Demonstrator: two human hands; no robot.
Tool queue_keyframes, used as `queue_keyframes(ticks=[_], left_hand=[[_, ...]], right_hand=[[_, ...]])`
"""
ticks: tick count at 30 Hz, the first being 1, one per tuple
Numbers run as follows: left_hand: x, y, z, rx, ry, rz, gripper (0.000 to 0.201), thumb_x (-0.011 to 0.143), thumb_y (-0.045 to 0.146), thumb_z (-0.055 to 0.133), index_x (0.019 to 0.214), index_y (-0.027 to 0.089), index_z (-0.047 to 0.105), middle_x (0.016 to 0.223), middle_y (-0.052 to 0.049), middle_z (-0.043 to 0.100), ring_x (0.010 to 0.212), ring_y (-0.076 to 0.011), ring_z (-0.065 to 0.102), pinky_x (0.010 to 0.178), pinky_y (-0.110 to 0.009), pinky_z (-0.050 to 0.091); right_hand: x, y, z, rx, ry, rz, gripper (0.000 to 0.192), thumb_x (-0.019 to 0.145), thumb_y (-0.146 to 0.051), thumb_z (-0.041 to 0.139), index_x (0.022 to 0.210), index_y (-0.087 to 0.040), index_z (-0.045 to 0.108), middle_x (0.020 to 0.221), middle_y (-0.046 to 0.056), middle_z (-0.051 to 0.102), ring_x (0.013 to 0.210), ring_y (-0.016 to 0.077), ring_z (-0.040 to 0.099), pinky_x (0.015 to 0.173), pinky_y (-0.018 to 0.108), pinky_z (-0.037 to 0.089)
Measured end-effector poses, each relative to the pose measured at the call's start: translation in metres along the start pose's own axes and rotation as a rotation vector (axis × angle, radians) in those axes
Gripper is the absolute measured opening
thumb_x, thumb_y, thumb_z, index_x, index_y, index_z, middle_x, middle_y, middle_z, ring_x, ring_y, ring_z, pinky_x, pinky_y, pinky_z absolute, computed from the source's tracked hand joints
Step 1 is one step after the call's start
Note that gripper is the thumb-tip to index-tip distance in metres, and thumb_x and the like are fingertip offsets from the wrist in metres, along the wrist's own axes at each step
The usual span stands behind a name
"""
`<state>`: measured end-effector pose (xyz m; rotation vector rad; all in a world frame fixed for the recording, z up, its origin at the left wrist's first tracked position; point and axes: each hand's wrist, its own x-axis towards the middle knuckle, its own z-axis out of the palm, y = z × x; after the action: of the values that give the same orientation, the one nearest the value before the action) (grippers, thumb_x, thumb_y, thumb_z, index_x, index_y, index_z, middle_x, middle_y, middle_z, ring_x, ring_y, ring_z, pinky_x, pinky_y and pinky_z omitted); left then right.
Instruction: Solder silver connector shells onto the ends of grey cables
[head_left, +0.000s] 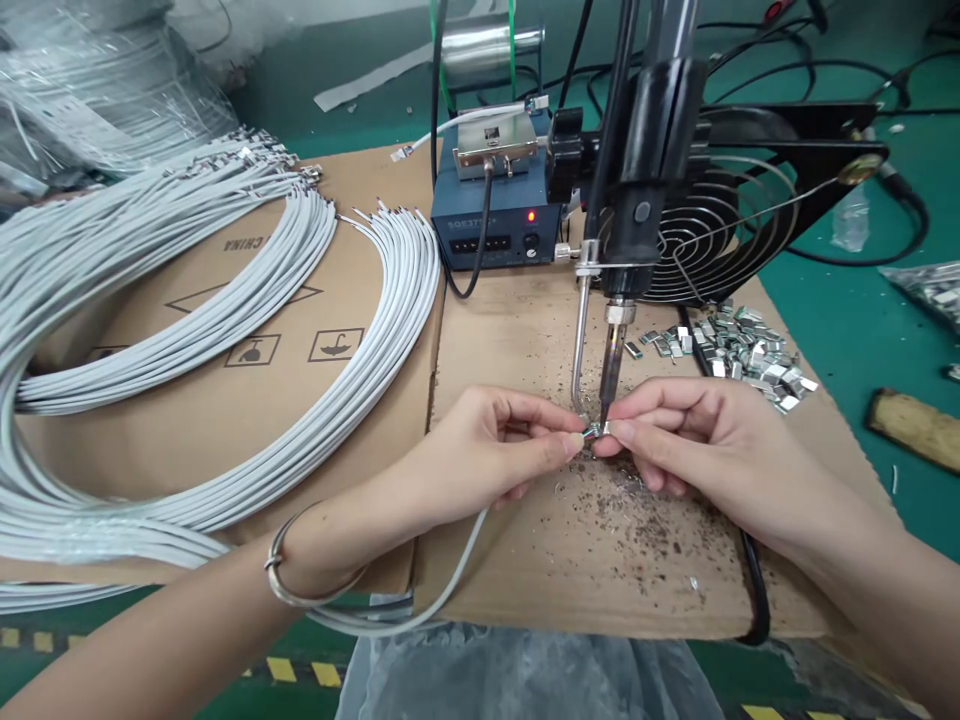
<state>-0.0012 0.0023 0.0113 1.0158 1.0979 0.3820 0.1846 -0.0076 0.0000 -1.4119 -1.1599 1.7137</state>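
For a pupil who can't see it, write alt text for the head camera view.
The left hand and right hand pinch tiny parts at the tip of a soldering iron, a grey cable trailing below the left. Coiled bundles lie on cardboard at left; a pile of metal pieces and a black fan are at right.

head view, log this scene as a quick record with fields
left hand: fingers closed, a grey cable running out below it
right hand: fingertips closed on a small metal part
tool: soldering iron on a stand, tip between the two hands
left side: cable bundles curved over cardboard
right side: pile of small parts
behind: blue box, red light lit; fan
unclear: exact contact at the tip
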Motion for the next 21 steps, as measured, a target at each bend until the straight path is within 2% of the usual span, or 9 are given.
queue_keyframes(ticks=[10, 21], left_hand=[[0.0015, -0.0049, -0.0024, 0.038, -0.014, 0.014, 0.014, 0.078, 0.029, 0.062, 0.080, 0.015, 0.065, 0.043, 0.008, 0.046, 0.035, -0.0016, 0.039, 0.034, -0.010, 0.033], [-0.0005, -0.0087, -0.0020, -0.051, -0.031, -0.019, 0.016, 0.073, 0.027, 0.066, 0.079, 0.013, 0.062, 0.049, 0.006, 0.051, 0.040, -0.0048, 0.047, 0.036, -0.013, 0.043]], right_hand=[[-0.0017, -0.0008, 0.0007, -0.026, -0.012, -0.022, 0.005, 0.067, -0.018, 0.068, 0.069, -0.016, 0.064, 0.064, 0.005, 0.072, 0.037, 0.0044, 0.048, 0.033, 0.013, 0.037], [-0.0037, -0.0028, 0.0007, -0.049, 0.009, 0.002, 0.007, 0.065, -0.020, 0.068, 0.067, -0.016, 0.063, 0.062, 0.005, 0.070, 0.037, 0.0047, 0.048, 0.031, 0.013, 0.036]])
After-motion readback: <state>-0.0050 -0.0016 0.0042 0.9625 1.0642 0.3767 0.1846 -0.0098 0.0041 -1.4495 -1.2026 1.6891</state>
